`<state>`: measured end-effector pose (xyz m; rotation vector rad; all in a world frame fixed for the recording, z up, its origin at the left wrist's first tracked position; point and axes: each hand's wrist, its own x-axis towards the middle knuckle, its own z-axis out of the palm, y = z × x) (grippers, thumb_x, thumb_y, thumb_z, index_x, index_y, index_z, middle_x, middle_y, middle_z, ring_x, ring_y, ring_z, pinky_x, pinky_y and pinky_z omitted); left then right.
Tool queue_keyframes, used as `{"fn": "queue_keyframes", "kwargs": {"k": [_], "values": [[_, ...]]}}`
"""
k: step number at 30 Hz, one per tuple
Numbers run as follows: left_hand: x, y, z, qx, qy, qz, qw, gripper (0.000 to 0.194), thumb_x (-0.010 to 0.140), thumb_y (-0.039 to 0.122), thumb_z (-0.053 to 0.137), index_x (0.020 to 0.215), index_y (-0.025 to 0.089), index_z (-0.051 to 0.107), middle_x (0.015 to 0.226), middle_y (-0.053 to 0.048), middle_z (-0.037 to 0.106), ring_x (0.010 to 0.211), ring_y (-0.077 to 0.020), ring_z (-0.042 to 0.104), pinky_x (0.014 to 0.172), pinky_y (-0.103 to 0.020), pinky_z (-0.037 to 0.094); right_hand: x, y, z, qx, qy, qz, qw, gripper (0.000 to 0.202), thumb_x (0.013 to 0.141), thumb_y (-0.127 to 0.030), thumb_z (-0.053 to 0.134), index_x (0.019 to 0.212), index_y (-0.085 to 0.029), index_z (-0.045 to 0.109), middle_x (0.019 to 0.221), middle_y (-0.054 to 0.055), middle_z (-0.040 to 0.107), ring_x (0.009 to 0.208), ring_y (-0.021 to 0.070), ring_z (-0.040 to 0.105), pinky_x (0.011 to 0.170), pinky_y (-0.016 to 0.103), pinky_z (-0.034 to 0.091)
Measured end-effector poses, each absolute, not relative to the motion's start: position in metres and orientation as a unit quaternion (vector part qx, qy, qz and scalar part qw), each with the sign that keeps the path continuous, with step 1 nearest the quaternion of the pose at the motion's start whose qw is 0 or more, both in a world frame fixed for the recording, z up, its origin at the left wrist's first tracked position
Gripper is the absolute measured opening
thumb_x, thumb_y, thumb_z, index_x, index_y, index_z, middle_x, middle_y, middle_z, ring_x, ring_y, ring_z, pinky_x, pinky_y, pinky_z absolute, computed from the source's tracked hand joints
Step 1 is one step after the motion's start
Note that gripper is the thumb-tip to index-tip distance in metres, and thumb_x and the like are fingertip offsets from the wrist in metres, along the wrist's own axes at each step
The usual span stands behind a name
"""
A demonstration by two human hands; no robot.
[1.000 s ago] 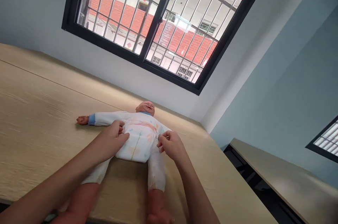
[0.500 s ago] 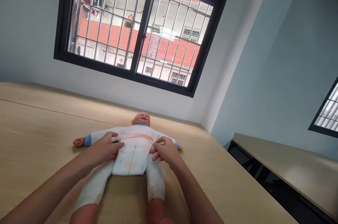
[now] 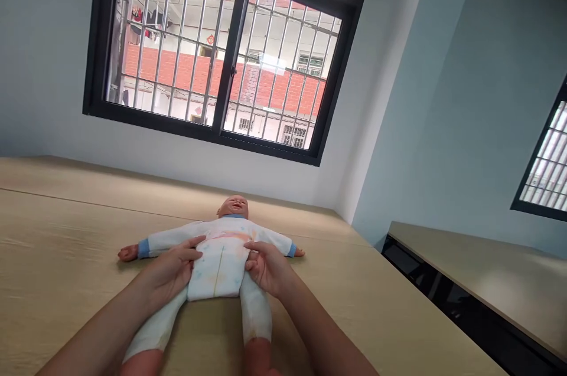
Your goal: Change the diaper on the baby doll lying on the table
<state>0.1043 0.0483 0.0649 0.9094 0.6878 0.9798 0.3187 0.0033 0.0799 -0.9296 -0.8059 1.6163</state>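
A baby doll [image 3: 234,206] lies on its back on the wooden table, arms spread, in a white top with blue cuffs and white leggings. Around its hips is a white diaper [image 3: 218,272] with faint coloured prints and a line down the middle. My left hand [image 3: 177,264] is closed at the diaper's left edge, thumb and fingers pinching it near the waist. At the right edge my right hand [image 3: 266,267] pinches the diaper beside the waist, its other fingers curled. The fingertips under the edges are partly hidden.
The wooden table [image 3: 66,246] reaches back to a wall with a barred window [image 3: 221,69]. At the right, beyond the table's edge, stands a second table [image 3: 487,281] with a black front.
Both hands have come down onto the diaper's side edges and closed there. The view has shifted slightly.
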Motion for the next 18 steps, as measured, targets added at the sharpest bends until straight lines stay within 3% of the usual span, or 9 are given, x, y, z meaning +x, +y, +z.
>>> {"fn": "queue_keyframes", "kwargs": {"k": [5, 8, 12, 18], "values": [[0.088, 0.048, 0.062, 0.584, 0.436, 0.418, 0.542, 0.065, 0.071, 0.029, 0.068, 0.131, 0.016, 0.044, 0.079, -0.001, 0.069, 0.081, -0.024, 0.07, 0.071, -0.032, 0.053, 0.323, -0.001, 0.088, -0.592, -0.449, 0.449, 0.497, 0.012, 0.082, -0.019, 0.06, 0.086, -0.017, 0.048, 0.064, -0.001, 0.063, 0.039, 0.0095, 0.056, 0.036, 0.017, 0.037], [0.086, 0.044, 0.064, 0.638, 0.451, 0.397, 0.481, 0.067, 0.071, 0.036, 0.068, 0.13, 0.016, 0.044, 0.08, -0.001, 0.071, 0.082, -0.0263, 0.07, 0.07, -0.033, 0.052, 0.324, -0.008, 0.095, -0.57, -0.459, 0.483, 0.48, 0.017, 0.08, -0.023, 0.064, 0.086, -0.016, 0.05, 0.07, 0.003, 0.066, 0.049, 0.012, 0.064, 0.043, 0.017, 0.043], [0.099, 0.038, 0.07, 0.548, 0.405, 0.433, 0.59, 0.061, 0.068, 0.026, 0.068, 0.123, 0.017, 0.047, 0.084, -0.004, 0.071, 0.087, -0.0269, 0.071, 0.073, -0.035, 0.056, 0.318, -0.012, 0.094, -0.489, -0.453, 0.569, 0.481, 0.022, 0.075, -0.024, 0.068, 0.089, -0.015, 0.054, 0.075, 0.003, 0.066, 0.059, 0.0133, 0.069, 0.044, 0.016, 0.041], [0.102, 0.05, 0.061, 0.401, 0.298, 0.458, 0.736, 0.062, 0.056, 0.002, 0.069, 0.113, 0.018, 0.052, 0.096, -0.009, 0.072, 0.097, -0.0257, 0.071, 0.083, -0.032, 0.057, 0.318, 0.0, 0.08, -0.431, -0.359, 0.637, 0.529, 0.022, 0.072, -0.022, 0.067, 0.087, -0.016, 0.052, 0.071, 0.0, 0.064, 0.043, 0.0031, 0.053, 0.035, 0.012, 0.017]]}}
